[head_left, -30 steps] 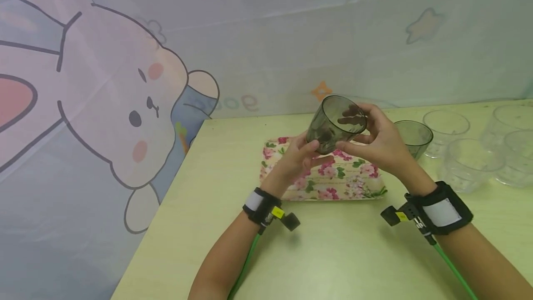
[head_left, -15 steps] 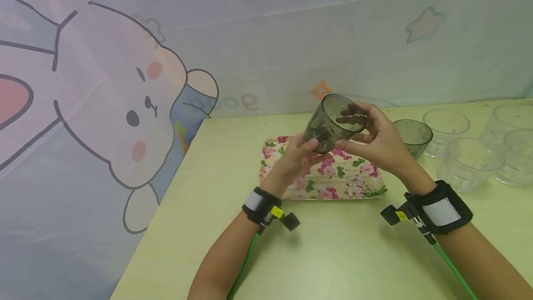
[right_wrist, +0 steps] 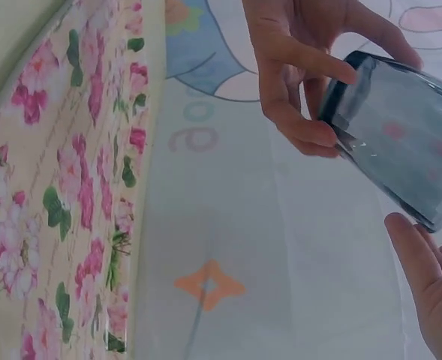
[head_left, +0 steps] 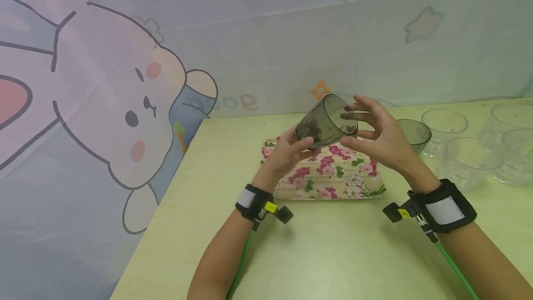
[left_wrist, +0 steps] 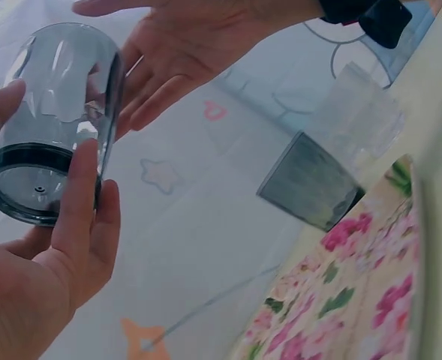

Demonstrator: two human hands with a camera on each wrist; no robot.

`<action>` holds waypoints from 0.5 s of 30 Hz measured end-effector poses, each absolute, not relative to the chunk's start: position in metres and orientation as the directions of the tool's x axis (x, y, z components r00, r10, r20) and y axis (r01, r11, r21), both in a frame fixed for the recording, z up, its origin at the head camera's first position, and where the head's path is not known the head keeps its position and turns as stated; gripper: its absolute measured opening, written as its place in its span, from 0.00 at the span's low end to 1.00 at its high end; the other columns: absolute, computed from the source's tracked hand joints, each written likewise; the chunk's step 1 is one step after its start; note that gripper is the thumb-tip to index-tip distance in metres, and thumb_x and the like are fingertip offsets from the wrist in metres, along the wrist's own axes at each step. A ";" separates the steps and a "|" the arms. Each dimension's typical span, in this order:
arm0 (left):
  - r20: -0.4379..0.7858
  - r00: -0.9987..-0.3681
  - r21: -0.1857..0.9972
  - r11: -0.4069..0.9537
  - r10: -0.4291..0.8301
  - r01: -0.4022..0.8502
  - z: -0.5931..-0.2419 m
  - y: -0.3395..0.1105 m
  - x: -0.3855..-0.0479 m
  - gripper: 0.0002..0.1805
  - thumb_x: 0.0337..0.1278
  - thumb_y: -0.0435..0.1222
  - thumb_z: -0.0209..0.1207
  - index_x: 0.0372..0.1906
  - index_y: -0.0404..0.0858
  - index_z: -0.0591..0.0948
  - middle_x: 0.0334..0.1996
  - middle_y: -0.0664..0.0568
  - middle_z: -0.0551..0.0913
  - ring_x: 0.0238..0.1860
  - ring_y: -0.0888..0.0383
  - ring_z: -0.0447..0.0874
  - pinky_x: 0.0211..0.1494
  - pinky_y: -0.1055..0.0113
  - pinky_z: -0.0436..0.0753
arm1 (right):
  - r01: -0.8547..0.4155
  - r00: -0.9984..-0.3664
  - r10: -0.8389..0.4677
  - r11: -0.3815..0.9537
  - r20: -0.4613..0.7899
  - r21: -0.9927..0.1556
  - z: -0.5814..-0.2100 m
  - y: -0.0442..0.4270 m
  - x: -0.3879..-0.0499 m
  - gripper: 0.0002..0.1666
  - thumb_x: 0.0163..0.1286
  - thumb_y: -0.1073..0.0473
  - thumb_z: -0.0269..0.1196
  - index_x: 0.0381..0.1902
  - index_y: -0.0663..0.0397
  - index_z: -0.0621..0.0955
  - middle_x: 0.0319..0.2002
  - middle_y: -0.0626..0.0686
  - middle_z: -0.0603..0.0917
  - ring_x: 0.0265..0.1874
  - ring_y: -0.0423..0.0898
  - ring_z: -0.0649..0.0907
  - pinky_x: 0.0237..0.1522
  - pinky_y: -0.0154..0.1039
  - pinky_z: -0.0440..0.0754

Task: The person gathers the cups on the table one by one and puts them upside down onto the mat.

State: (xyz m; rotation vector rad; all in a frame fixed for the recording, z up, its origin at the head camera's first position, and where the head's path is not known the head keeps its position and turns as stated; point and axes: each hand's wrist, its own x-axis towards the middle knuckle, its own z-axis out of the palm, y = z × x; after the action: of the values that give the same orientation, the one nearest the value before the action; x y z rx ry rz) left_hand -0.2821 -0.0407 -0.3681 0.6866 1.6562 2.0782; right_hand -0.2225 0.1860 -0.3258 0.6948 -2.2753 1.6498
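A smoky grey glass (head_left: 322, 124) is held tilted above a floral tray (head_left: 329, 180), its mouth facing right. The left hand (head_left: 289, 152) grips it around its base, and in the left wrist view the fingers and thumb lie around the bottom of the glass (left_wrist: 63, 112). Beside the rim is the right hand (head_left: 381, 138), fingers spread and slightly bent. Its thumb is close to the rim; whether it touches is hard to tell. In the right wrist view a small gap shows between the right fingertips and the glass (right_wrist: 401, 135).
A second grey glass (head_left: 416, 134) stands right of the tray, partly behind the right hand. Several clear glasses, one of them nearest the front (head_left: 470, 163), stand at the table's right. A printed curtain (head_left: 291, 36) hangs behind the table (head_left: 333, 249).
The left hand has moved slightly left with the glass, tipping it further. The right hand has loosened from the glass, and its fingers have spread away from the rim.
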 end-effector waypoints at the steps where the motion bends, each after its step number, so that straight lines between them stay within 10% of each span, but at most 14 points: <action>1: 0.130 -0.806 0.977 -0.214 0.578 0.004 -0.367 -0.043 -0.283 0.67 0.19 0.66 0.72 0.71 0.39 0.61 0.51 0.54 0.74 0.50 0.60 0.78 0.54 0.70 0.82 | -0.509 -0.858 -0.228 0.247 0.461 -0.824 -0.325 0.187 -0.222 0.50 0.60 0.69 0.65 0.75 0.44 0.55 0.65 0.51 0.68 0.58 0.25 0.73 0.53 0.17 0.75; 12: 0.084 -0.782 0.991 -0.132 0.617 0.002 -0.359 -0.054 -0.284 0.62 0.23 0.62 0.72 0.71 0.40 0.62 0.51 0.52 0.73 0.49 0.59 0.79 0.60 0.60 0.82 | -0.548 -0.832 -0.256 0.242 0.492 -0.801 -0.324 0.187 -0.223 0.51 0.58 0.72 0.67 0.74 0.46 0.56 0.66 0.52 0.67 0.61 0.28 0.72 0.59 0.18 0.74; 15: 0.069 -0.773 0.993 -0.118 0.630 -0.007 -0.359 -0.055 -0.283 0.48 0.44 0.52 0.70 0.70 0.39 0.63 0.49 0.52 0.74 0.47 0.58 0.79 0.61 0.57 0.82 | -0.552 -0.830 -0.269 0.279 0.488 -0.786 -0.324 0.187 -0.223 0.50 0.57 0.71 0.67 0.73 0.46 0.58 0.67 0.52 0.67 0.62 0.28 0.72 0.59 0.18 0.73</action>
State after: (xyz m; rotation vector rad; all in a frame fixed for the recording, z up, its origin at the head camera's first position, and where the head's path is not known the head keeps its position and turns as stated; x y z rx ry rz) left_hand -0.2829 -0.0553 -0.3592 0.6875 1.7214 1.9433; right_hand -0.2233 0.1866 -0.3245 0.7552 -2.2911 1.5713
